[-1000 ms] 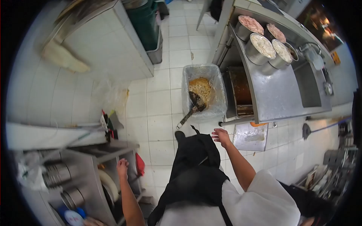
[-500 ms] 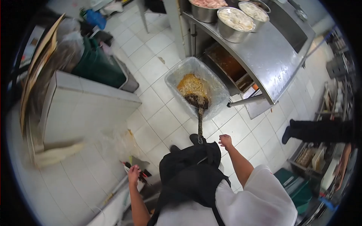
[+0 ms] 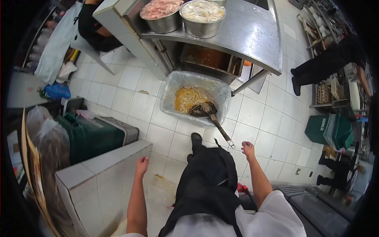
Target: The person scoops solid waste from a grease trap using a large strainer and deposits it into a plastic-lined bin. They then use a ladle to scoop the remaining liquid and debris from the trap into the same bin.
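My left hand (image 3: 142,165) is raised beside a low tiled wall (image 3: 98,170), its fingers curled together with nothing in them. To the right of my dark apron, my right hand (image 3: 248,149) is also closed and empty, near the handle end of a strainer. The strainer's blackened bowl (image 3: 203,110) rests on yellowish food scraps (image 3: 188,98) inside a plastic-lined bin (image 3: 169,112). Its handle leans over the bin's rim toward me. Neither hand touches the strainer or the bin.
A steel table (image 3: 252,35) bears metal bowls of pink meat (image 3: 161,8) and pale food (image 3: 202,12). Green crates (image 3: 92,136) stand left, another green container (image 3: 327,130) right. People in dark clothes are at the upper left (image 3: 92,25) and right (image 3: 325,65).
The view has turned and shifted, bringing a person at the upper left into sight. The low wall now lies nearer my left hand. The strainer's handle slants right instead of pointing straight at me.
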Motion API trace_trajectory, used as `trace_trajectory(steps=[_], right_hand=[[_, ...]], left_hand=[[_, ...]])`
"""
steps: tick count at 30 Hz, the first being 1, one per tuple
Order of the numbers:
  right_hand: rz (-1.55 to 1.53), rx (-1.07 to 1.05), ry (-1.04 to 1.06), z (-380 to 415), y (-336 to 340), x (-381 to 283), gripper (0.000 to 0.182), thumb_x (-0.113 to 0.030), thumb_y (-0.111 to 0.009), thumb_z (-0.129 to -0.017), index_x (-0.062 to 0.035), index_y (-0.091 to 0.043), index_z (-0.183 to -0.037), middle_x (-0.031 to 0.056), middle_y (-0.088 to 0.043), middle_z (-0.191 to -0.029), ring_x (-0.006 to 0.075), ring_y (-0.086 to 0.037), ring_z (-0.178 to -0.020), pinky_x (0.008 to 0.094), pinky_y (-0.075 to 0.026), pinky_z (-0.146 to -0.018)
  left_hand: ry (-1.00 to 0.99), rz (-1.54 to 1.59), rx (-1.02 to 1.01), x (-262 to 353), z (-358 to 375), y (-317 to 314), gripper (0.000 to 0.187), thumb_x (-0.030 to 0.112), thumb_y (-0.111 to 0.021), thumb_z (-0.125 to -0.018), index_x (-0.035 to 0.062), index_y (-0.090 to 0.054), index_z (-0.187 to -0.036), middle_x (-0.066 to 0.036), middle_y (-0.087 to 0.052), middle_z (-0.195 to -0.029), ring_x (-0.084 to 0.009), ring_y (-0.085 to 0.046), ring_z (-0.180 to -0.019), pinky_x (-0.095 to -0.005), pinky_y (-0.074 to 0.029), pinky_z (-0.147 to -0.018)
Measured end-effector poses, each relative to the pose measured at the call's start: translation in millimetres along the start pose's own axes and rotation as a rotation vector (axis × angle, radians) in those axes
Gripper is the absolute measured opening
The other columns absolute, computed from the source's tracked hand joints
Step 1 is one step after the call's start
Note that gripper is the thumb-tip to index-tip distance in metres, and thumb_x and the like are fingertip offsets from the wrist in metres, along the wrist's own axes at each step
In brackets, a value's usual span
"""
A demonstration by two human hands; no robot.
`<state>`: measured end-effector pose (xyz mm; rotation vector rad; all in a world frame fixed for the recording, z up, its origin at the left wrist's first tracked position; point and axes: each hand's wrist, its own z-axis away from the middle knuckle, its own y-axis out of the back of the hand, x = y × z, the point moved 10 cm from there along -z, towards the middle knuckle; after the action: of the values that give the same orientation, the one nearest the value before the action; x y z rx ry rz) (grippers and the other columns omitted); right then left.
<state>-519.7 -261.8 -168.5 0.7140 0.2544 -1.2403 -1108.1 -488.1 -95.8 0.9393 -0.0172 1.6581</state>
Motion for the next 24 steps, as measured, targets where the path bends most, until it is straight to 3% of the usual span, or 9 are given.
trace_trajectory(steps=[5,6,10,14,19,21,24], right_hand=[[0.393,0.208,0.292,-50.6,-28.0,-20.0,0.035,-0.025,-0.057,-0.077,0.0018,-0.06,-0.099,0.0158,-0.064,-0.087,0.0241,-0.061,-0.082,0.0313,-0.047,-0.072],[0.357,0.228,0.254,-60.1,-34.8,-24.0,0.038,-0.026,-0.057,-0.076,0.0027,-0.059,-0.1,0.0205,-0.061,-0.094,0.0289,-0.06,-0.089,0.0336,-0.046,-0.079],[0.397,0.23,0.219,-111.7,-74.1,-35.4,0.039,-0.028,-0.057,-0.074,0.0018,-0.06,-0.098,0.022,-0.06,-0.095,0.0327,-0.058,-0.093,0.0364,-0.045,-0.082],[0.414,0.236,0.149,-180.1,-114.6,-24.2,0.047,-0.029,-0.057,-0.074,0.0044,-0.054,-0.108,0.0238,-0.058,-0.1,0.0347,-0.056,-0.097,0.0375,-0.044,-0.083],[0.442,0.264,0.181,-256.0,-156.0,-8.2,0.058,-0.04,-0.055,-0.079,0.0051,-0.048,-0.113,0.0268,-0.054,-0.106,0.0368,-0.052,-0.101,0.0401,-0.042,-0.086],[0.562,0.298,0.243,-280.0,-168.4,-8.6,0.058,-0.044,-0.053,-0.08,0.0044,-0.049,-0.112,0.0275,-0.054,-0.106,0.0382,-0.052,-0.101,0.0412,-0.042,-0.086],[0.657,0.349,0.345,-298.9,-173.2,-11.5,0.045,-0.041,-0.053,-0.08,0.0,-0.058,-0.096,0.0252,-0.059,-0.091,0.0401,-0.056,-0.088,0.0439,-0.044,-0.077]], left_hand=[[-0.297,-0.231,0.005,72.4,-98.1,-6.2,0.026,0.021,-0.053,-0.083,-0.0023,-0.057,-0.094,-0.01,-0.062,-0.078,-0.0169,-0.058,-0.073,-0.0289,-0.046,-0.067],[-0.305,-0.24,0.004,76.7,-116.1,-10.5,0.026,0.021,-0.053,-0.083,-0.0023,-0.057,-0.094,-0.01,-0.062,-0.078,-0.0169,-0.058,-0.073,-0.0289,-0.046,-0.067],[-0.341,-0.438,-0.032,71.7,-202.7,-54.0,0.029,0.024,-0.054,-0.081,-0.0008,-0.058,-0.095,-0.015,-0.062,-0.086,-0.0263,-0.06,-0.08,-0.0328,-0.047,-0.072],[-0.285,-0.636,-0.022,89.8,-267.7,-103.2,0.041,0.032,-0.052,-0.081,-0.0022,-0.055,-0.104,-0.022,-0.059,-0.099,-0.0345,-0.056,-0.094,-0.0385,-0.044,-0.082],[-0.363,-0.549,0.066,70.7,-396.3,-153.6,0.058,0.04,-0.046,-0.085,-0.0096,-0.044,-0.115,-0.032,-0.05,-0.107,-0.0415,-0.047,-0.105,-0.0411,-0.037,-0.091],[-0.405,-0.503,0.114,67.3,-437.2,-166.4,0.057,0.041,-0.041,-0.087,-0.0072,-0.045,-0.116,-0.031,-0.05,-0.109,-0.0403,-0.046,-0.107,-0.0405,-0.036,-0.092],[-0.434,-0.419,0.005,72.4,-472.9,-189.2,0.057,0.044,-0.037,-0.088,-0.0056,-0.048,-0.114,-0.029,-0.051,-0.109,-0.0395,-0.048,-0.106,-0.0409,-0.037,-0.09]])
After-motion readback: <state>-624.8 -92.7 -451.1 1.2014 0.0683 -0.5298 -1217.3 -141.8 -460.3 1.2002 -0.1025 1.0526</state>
